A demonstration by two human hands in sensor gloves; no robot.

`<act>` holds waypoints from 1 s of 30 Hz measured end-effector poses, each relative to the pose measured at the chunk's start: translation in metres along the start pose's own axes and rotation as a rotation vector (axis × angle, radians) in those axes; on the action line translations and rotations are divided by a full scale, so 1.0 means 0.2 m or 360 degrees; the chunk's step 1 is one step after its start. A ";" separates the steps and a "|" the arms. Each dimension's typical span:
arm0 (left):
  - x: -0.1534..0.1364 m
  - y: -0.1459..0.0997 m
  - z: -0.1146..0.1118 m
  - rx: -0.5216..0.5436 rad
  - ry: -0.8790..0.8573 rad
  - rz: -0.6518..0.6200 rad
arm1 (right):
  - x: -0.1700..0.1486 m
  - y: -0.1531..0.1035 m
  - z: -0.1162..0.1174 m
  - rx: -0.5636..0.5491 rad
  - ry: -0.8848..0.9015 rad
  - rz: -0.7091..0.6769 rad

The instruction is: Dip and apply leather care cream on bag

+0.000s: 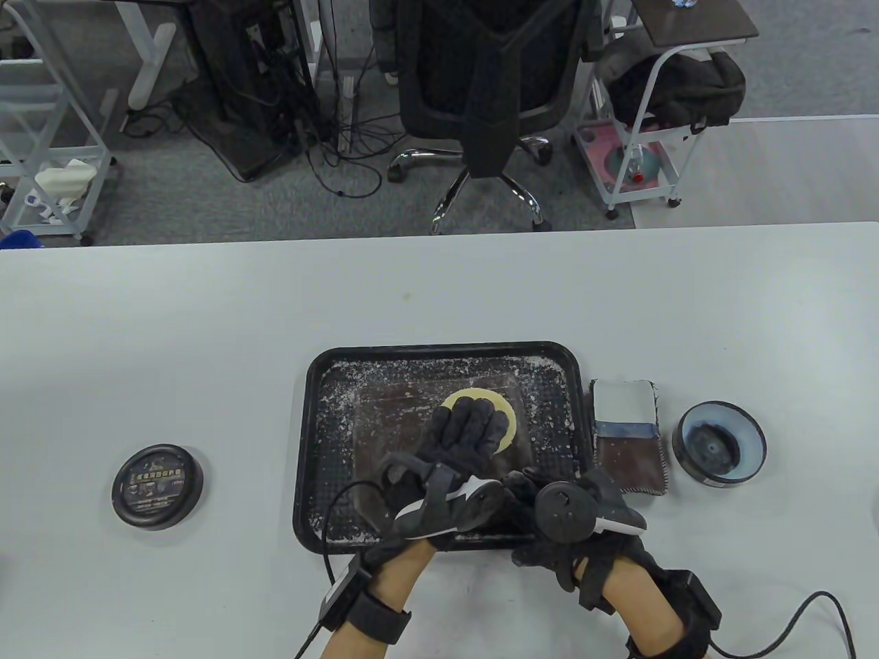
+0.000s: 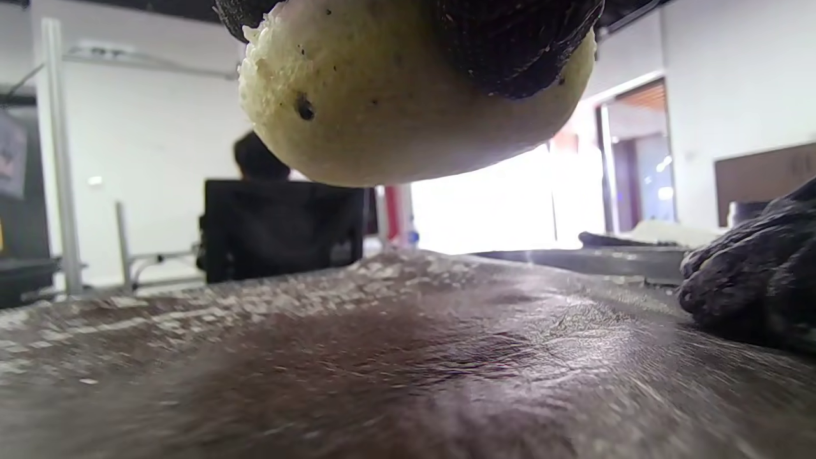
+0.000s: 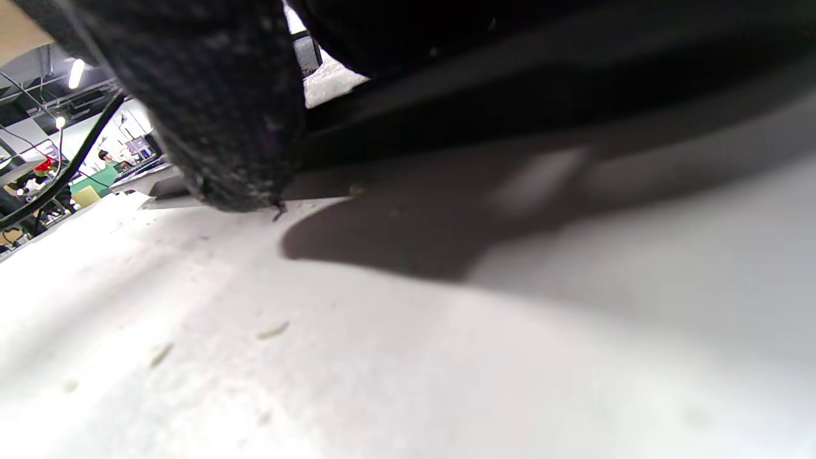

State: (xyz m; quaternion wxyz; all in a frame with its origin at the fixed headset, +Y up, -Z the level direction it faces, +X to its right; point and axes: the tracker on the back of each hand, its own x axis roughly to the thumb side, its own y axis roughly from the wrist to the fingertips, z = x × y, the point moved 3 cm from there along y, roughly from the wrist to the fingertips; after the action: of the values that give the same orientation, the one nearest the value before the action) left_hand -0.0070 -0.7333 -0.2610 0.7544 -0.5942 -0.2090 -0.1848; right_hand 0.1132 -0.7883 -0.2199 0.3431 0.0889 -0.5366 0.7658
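A brown leather bag (image 1: 391, 419) lies flat in a black tray (image 1: 309, 446), dusted with white specks. My left hand (image 1: 470, 425) grips a round yellow sponge (image 1: 505, 412) over the bag's middle. In the left wrist view the sponge (image 2: 382, 115) hangs just above the leather (image 2: 408, 370), with gloved fingers (image 2: 516, 44) curled round it. My right hand (image 1: 525, 484) sits at the tray's front right, mostly under its tracker. Its bent fingers (image 2: 752, 287) rest on the leather. The open cream jar (image 1: 719, 444) stands right of the tray.
The jar's black lid (image 1: 156, 486) lies on the white table (image 1: 206, 322) to the left. A folded cloth with a brown swatch (image 1: 628, 439) sits between tray and jar. In the right wrist view, a gloved finger (image 3: 223, 115) hangs near the tray's rim (image 3: 510, 95).
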 end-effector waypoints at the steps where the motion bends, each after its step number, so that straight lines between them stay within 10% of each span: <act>1: 0.00 0.02 -0.01 -0.0014 -0.0026 0.0014 | 0.00 0.00 0.00 0.0003 0.0006 0.0001; 13: 0.08 0.28 -0.13 -0.0278 0.0141 0.0119 | -0.02 0.00 0.00 0.0018 0.0075 0.0004; 30: 0.04 0.29 -0.21 -0.0526 0.0222 0.0176 | -0.01 0.01 0.00 0.0031 0.0048 0.0010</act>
State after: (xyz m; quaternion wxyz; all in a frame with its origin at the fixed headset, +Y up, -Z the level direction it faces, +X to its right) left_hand 0.0350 -0.7606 -0.3129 0.6682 -0.7064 -0.0901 -0.2154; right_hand 0.1140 -0.7893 -0.2231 0.3479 0.0791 -0.5242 0.7732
